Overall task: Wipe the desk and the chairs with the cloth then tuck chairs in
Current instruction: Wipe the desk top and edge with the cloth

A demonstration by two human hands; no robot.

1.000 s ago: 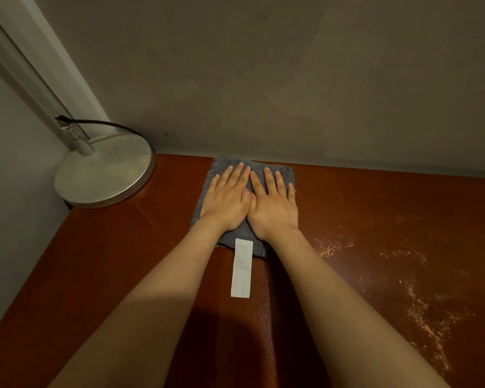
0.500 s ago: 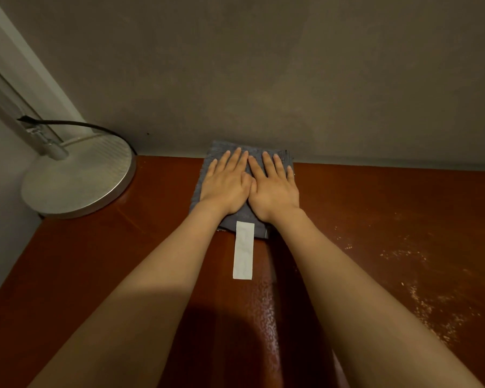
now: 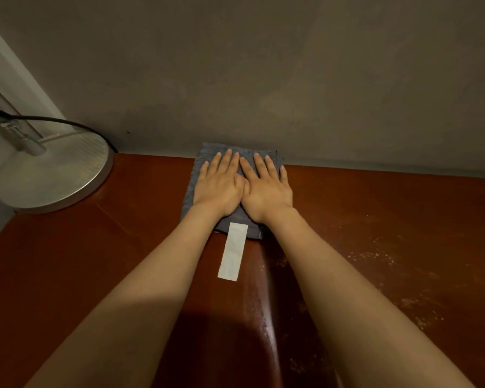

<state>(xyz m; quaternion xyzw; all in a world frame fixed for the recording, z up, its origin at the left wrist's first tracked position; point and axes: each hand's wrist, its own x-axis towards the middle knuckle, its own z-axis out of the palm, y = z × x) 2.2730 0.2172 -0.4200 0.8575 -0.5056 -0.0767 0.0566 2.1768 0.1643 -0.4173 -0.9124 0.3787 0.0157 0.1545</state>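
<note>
- Left hand point(image 3: 219, 189) and right hand point(image 3: 266, 191) lie flat, fingers straight, side by side, pressing the grey cloth point(image 3: 191, 189).
- Cloth's far edge meets the wall point(image 3: 263, 79) on the reddish-brown desk point(image 3: 95, 261).

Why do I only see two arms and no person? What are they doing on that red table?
The camera sits on the person's head and looks down, so you see only their arms. The left hand and right hand lie flat, side by side, pressing a grey cloth onto the desk by the wall. Nothing is gripped. A white label sticks out of the cloth toward the person. In the left corner stands a round metal base with a black cable.
</note>
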